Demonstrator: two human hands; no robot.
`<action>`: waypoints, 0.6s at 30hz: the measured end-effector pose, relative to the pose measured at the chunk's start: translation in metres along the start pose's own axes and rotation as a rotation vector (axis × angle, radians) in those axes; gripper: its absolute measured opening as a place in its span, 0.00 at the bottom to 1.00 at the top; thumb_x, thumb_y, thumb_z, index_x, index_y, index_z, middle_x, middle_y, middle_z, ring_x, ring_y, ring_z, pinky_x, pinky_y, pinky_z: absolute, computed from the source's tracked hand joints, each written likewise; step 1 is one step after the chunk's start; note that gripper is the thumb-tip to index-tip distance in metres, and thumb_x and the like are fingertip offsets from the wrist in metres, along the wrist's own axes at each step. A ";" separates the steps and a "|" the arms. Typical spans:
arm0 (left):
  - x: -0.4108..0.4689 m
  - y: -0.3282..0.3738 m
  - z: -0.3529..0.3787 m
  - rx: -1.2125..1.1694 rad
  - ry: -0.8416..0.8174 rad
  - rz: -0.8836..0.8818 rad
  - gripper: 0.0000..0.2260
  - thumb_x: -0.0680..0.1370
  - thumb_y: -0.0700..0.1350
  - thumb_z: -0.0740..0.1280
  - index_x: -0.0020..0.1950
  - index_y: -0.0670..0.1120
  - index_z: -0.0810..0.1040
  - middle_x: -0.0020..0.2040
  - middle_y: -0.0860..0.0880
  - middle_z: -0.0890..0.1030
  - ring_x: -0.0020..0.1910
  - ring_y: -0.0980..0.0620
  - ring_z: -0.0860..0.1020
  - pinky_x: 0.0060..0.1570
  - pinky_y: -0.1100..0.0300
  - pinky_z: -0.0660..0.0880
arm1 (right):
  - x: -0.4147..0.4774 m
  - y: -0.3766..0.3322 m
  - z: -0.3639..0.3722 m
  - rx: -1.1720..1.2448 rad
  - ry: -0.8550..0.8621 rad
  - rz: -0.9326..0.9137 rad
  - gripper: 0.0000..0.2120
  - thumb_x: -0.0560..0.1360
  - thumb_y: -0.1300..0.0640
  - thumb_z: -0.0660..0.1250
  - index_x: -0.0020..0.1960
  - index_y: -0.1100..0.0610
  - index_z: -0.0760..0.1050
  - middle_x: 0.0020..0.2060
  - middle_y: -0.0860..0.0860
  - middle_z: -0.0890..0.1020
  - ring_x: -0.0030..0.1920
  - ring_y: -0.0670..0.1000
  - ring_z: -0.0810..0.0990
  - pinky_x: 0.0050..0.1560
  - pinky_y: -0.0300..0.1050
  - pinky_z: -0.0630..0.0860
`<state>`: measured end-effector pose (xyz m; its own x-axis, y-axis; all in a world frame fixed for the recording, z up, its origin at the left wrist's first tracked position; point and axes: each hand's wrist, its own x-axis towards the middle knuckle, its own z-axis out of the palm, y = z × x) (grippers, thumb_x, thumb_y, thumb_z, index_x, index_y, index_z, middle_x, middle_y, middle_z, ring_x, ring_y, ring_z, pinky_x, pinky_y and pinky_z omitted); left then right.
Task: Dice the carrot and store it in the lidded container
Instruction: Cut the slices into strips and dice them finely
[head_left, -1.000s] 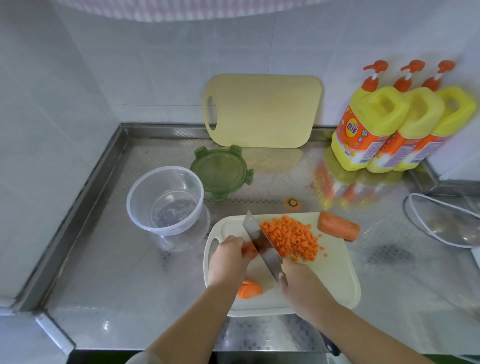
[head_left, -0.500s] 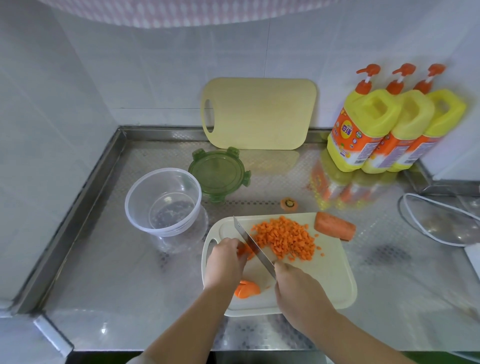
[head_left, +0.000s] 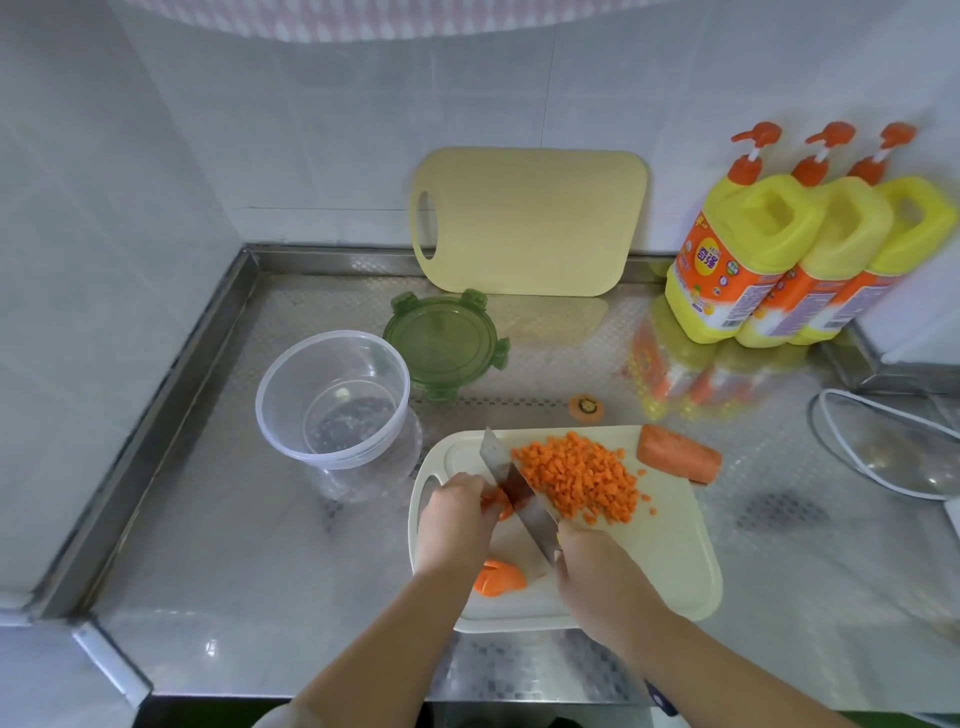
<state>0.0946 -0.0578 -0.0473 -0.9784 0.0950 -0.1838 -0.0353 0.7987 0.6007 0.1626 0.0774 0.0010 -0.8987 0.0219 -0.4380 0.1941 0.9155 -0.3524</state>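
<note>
Left hand (head_left: 456, 522): fingers curled, holds down carrot strips (head_left: 497, 508)
Right hand (head_left: 597, 571): grips the knife (head_left: 511, 480)
Carrot bits (head_left: 582, 478): piled on the cutting board (head_left: 670, 561)

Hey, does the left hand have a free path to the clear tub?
Probably yes: nothing lies between the left hand and the clear tub, just bare counter. It would first have to release its carrot piece.

The diced carrot (head_left: 576, 480) and the carrot chunk (head_left: 678, 457) are bright orange on a cream cutting board (head_left: 670, 561). The lid (head_left: 441, 345) is translucent green, the container (head_left: 332, 400) clear. A second board (head_left: 530, 223) is pale yellow. Three bottles (head_left: 748, 249) are yellow with orange labels and pumps. The bench (head_left: 234, 519) is silver with a fine chequered emboss.
</note>
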 end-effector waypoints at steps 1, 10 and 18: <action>-0.002 0.000 -0.002 -0.039 -0.003 -0.006 0.05 0.77 0.45 0.67 0.49 0.48 0.82 0.46 0.53 0.79 0.47 0.53 0.74 0.48 0.59 0.73 | 0.001 0.002 -0.001 0.012 0.016 -0.004 0.05 0.81 0.56 0.54 0.51 0.53 0.68 0.40 0.48 0.73 0.45 0.48 0.76 0.45 0.39 0.71; -0.004 -0.005 -0.008 -0.181 -0.014 0.018 0.07 0.75 0.42 0.70 0.52 0.46 0.82 0.43 0.56 0.73 0.43 0.56 0.76 0.42 0.73 0.68 | -0.011 -0.003 -0.006 -0.065 0.090 -0.114 0.06 0.81 0.58 0.53 0.54 0.53 0.67 0.36 0.44 0.66 0.39 0.49 0.70 0.37 0.38 0.65; -0.004 -0.006 -0.001 -0.075 0.052 0.033 0.05 0.76 0.43 0.69 0.50 0.46 0.83 0.46 0.51 0.81 0.46 0.55 0.74 0.47 0.63 0.73 | -0.009 -0.009 -0.003 -0.106 0.078 -0.099 0.11 0.80 0.62 0.54 0.61 0.55 0.67 0.41 0.45 0.68 0.39 0.48 0.70 0.28 0.36 0.61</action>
<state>0.0985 -0.0635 -0.0490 -0.9884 0.0884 -0.1234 -0.0157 0.7490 0.6624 0.1675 0.0700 0.0101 -0.9398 -0.0433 -0.3389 0.0642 0.9518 -0.2999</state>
